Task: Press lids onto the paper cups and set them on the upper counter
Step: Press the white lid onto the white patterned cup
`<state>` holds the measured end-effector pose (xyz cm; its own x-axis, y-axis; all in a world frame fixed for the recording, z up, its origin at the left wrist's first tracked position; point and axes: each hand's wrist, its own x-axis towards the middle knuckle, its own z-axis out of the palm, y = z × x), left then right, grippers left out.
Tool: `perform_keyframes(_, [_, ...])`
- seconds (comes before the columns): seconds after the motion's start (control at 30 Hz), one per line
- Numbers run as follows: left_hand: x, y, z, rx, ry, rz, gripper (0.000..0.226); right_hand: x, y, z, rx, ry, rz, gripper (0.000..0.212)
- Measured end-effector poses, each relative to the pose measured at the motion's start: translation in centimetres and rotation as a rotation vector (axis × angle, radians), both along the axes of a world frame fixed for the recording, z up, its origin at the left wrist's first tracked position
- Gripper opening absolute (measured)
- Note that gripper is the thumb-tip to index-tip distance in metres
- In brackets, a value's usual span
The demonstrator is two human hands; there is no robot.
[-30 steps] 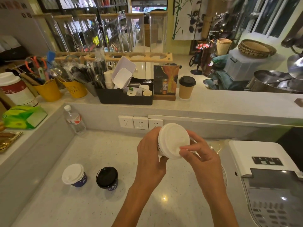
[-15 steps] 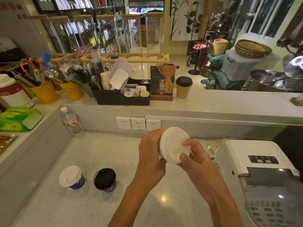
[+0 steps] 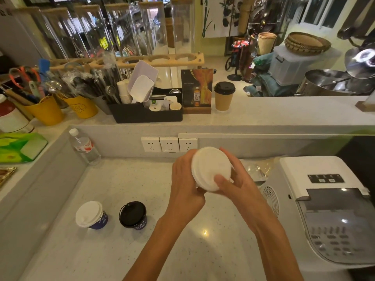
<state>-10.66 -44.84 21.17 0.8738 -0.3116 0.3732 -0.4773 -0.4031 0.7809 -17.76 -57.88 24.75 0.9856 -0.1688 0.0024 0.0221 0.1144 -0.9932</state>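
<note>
A paper cup with a white lid (image 3: 211, 168) is held in the air over the lower counter (image 3: 125, 185), tilted toward me so that mostly the lid shows. My left hand (image 3: 185, 185) grips the cup's body from the left. My right hand (image 3: 236, 182) wraps its right side, thumb pressing the lid's near edge. Two blue cups stand on the lower counter at the left, one with a white lid (image 3: 90, 214), one with a black lid (image 3: 133, 214). A brown cup with a black lid (image 3: 224, 96) stands on the upper counter (image 3: 284, 114).
A white machine (image 3: 326, 209) fills the right side. A water bottle (image 3: 84, 147) stands in the left corner, wall sockets (image 3: 169, 144) behind my hands. The upper counter carries a black organiser (image 3: 148, 115), yellow tubs of utensils (image 3: 46, 110) and a display card (image 3: 196, 91).
My right thumb has slid down onto the lid's near edge and the hand has closed further round the cup. The cup has stayed at about the same height.
</note>
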Motion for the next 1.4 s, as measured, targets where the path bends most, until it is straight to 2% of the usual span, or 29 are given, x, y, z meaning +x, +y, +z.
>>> perform_keyframes(0.03, [-0.3,0.1,0.3,-0.053,0.114,0.006,0.091,0.5,0.5,0.2,-0.034,0.028,-0.041,0.062])
perform_keyframes(0.1, [-1.4,0.2,1.2,-0.212,0.446,-0.017,0.099,1.6,1.0,0.6,-0.109,0.117,-0.060,0.068])
perform_keyframes(0.17, [-2.3,0.5,2.0,-0.348,0.697,-0.058,0.095,2.3,1.1,0.6,-0.140,0.176,-0.019,0.073])
perform_keyframes(0.27, [-2.3,2.2,2.5,-0.370,0.779,-0.170,0.084,2.4,0.8,0.4,-0.133,0.194,0.012,0.063])
perform_keyframes(0.37, [-2.2,4.1,3.1,-0.560,0.889,-0.286,0.065,2.1,0.9,0.1,0.082,0.169,0.035,0.044])
perform_keyframes(0.47, [-2.3,4.6,3.1,-0.623,0.863,-0.266,0.057,1.9,2.0,-0.1,0.089,0.194,-0.003,0.046])
perform_keyframes(0.53, [-2.7,4.1,2.7,-0.483,0.695,-0.175,0.064,2.2,3.3,-0.2,-0.001,0.192,-0.077,0.054])
perform_keyframes(0.6, [-3.2,3.6,2.5,-0.336,0.564,-0.151,0.073,2.4,4.3,-0.3,-0.061,0.187,-0.149,0.072])
perform_keyframes(0.67, [-3.7,3.6,2.2,-0.411,0.617,-0.236,0.074,2.4,4.4,-0.4,-0.046,0.165,-0.184,0.072])
perform_keyframes(0.73, [-3.8,4.2,2.3,-0.592,0.760,-0.283,0.072,2.3,3.9,-0.2,0.074,0.178,-0.162,0.059])
perform_keyframes(0.8, [-3.8,4.8,2.5,-0.699,0.918,-0.317,0.072,1.9,3.6,0.1,0.176,0.220,-0.113,0.055])
perform_keyframes(0.9, [-4.4,5.1,2.7,-0.758,1.072,-0.443,0.060,1.4,4.1,0.2,0.065,0.202,-0.052,0.060])
perform_keyframes(1.0, [-4.8,6.2,2.6,-0.834,1.098,-0.433,0.061,1.0,4.6,0.8,-0.045,0.178,0.021,0.061])
perform_keyframes(1.13, [-4.8,9.3,2.3,-0.828,1.072,-0.424,0.070,0.9,6.8,1.7,-0.078,0.143,0.070,0.059])
perform_keyframes(1.23, [-4.3,11.9,2.4,-0.818,1.045,-0.378,0.072,1.5,9.9,2.0,-0.063,0.134,0.059,0.057])
perform_keyframes(1.4, [-2.4,16.6,2.6,-0.744,1.039,-0.423,0.071,2.1,14.3,2.5,-0.010,0.150,0.024,0.057])
